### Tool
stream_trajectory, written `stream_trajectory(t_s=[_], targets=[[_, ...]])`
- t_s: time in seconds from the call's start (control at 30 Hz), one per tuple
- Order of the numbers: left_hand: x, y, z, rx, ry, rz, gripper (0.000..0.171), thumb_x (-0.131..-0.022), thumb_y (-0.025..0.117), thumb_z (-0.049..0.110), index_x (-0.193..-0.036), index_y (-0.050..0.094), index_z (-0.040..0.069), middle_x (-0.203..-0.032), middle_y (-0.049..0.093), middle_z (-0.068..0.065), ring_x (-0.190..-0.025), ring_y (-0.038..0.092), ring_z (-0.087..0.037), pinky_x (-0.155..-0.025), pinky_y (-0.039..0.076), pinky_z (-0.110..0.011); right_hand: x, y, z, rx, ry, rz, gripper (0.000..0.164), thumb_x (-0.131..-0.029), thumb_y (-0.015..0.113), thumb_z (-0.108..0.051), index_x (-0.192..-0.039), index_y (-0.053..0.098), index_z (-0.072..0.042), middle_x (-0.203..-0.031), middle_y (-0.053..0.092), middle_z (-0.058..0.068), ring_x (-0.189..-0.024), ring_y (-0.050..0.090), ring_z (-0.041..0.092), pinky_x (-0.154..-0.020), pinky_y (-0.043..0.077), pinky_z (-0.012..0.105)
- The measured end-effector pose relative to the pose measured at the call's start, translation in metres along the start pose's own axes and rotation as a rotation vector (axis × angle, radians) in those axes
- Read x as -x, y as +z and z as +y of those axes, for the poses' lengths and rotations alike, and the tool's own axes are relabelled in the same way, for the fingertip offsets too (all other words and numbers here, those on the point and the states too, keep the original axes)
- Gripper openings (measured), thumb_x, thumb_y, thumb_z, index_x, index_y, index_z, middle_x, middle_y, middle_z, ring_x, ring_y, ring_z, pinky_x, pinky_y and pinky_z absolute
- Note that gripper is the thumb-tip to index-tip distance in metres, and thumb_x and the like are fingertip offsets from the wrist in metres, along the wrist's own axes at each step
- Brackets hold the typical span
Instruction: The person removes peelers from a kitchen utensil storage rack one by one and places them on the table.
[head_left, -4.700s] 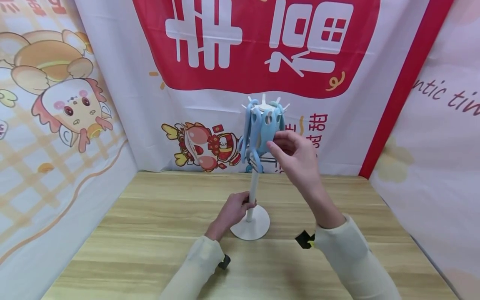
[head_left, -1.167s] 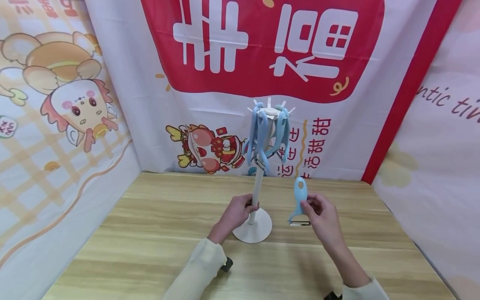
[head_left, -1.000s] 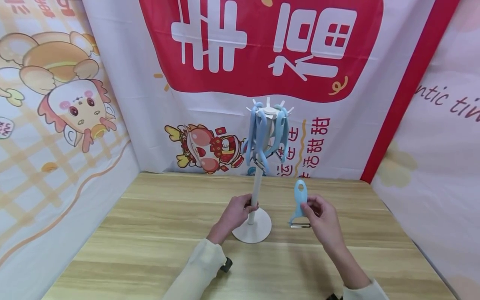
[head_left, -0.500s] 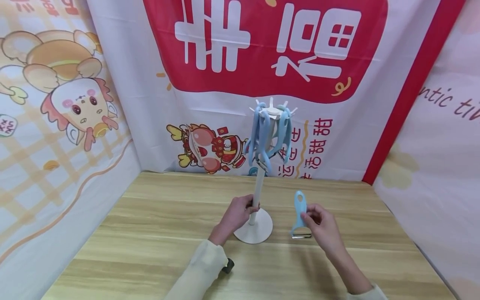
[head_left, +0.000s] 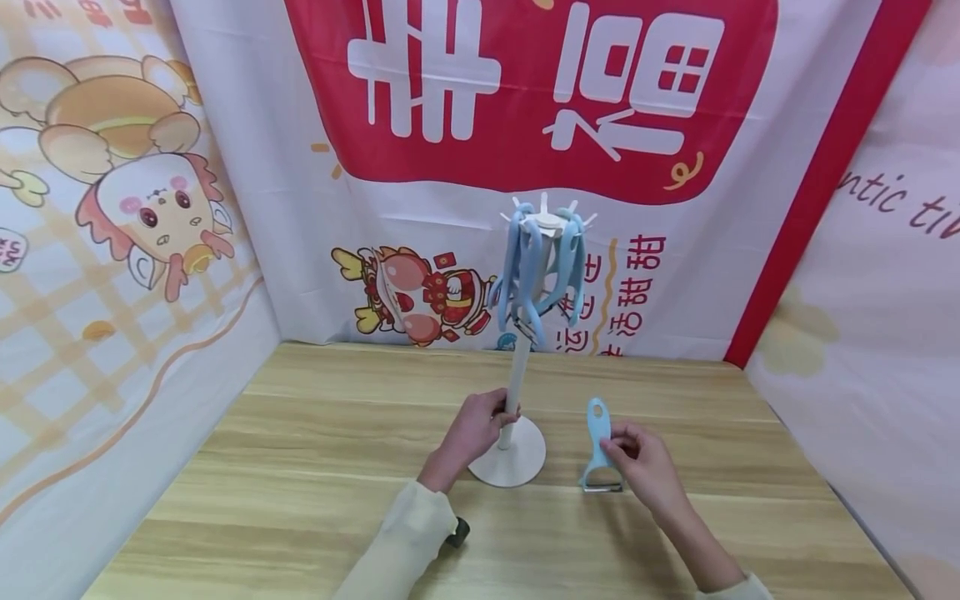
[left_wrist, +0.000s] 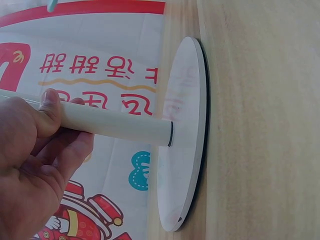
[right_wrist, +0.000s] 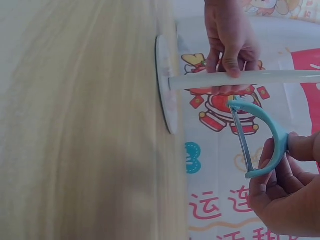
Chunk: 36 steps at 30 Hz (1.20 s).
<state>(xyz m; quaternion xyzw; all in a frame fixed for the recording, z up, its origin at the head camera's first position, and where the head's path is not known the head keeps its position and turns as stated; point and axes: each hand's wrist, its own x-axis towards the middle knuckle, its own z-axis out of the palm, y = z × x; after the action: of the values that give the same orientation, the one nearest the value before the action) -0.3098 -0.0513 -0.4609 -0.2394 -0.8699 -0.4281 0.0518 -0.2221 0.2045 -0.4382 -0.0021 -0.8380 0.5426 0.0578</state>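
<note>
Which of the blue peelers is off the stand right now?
The light-blue peeler pinched by the right hand, blade end down. The other visible peelers hang around the top of the white stand.

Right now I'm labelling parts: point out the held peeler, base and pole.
Held peeler (head_left: 598,431), head view: handle.
Base (left_wrist: 187,132), left wrist view: top face.
Pole (left_wrist: 120,124), left wrist view: lower part.

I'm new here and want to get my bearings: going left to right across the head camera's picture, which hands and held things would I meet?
Left hand → white stand → light-blue peeler → right hand.
</note>
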Motion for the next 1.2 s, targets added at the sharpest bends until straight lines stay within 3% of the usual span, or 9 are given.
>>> stream_trajectory(t_s=[0.23,0.53,0.87,1.2], targets=[[0.0,0.0,0.0,0.007,-0.036,-0.011,0.011,-0.097,0.063,0.009,-0.106,0.068,0.006,-0.098,0.074,-0.004,-0.099,0.07,-0.017,-0.093,0.059,-0.039,0.0,0.002,0.007,0.041,0.014,-0.018,0.016,-0.094,0.065,-0.003,-0.106,0.065,0.007,-0.089,0.072,0.012,-0.074,0.062,0.007,-0.068,0.052,0.018],[0.0,0.0,-0.001,0.013,-0.023,-0.015,0.015,-0.097,0.063,0.008,-0.109,0.067,0.0,-0.098,0.074,-0.005,-0.098,0.07,-0.018,-0.093,0.059,-0.039,-0.001,0.002,0.016,0.091,0.024,-0.029,0.018,-0.092,0.066,-0.001,-0.107,0.065,0.008,-0.089,0.073,0.012,-0.076,0.064,0.008,-0.068,0.052,0.017],[0.001,0.0,0.0,0.011,-0.035,-0.01,0.011,-0.096,0.063,0.008,-0.106,0.068,0.006,-0.098,0.074,-0.004,-0.097,0.07,-0.017,-0.093,0.059,-0.039,0.0,0.002,0.024,0.081,0.041,-0.076,0.017,-0.091,0.064,0.003,-0.106,0.064,0.011,-0.088,0.074,0.014,-0.075,0.064,0.009,-0.066,0.052,0.017],[0.001,-0.001,0.001,0.015,-0.036,-0.016,0.013,-0.096,0.064,0.008,-0.107,0.068,0.003,-0.098,0.074,-0.005,-0.097,0.07,-0.018,-0.093,0.059,-0.041,0.0,0.005,0.033,0.083,0.074,-0.135,0.018,-0.091,0.063,0.004,-0.107,0.063,0.012,-0.088,0.072,0.011,-0.078,0.062,0.011,-0.066,0.051,0.018]])
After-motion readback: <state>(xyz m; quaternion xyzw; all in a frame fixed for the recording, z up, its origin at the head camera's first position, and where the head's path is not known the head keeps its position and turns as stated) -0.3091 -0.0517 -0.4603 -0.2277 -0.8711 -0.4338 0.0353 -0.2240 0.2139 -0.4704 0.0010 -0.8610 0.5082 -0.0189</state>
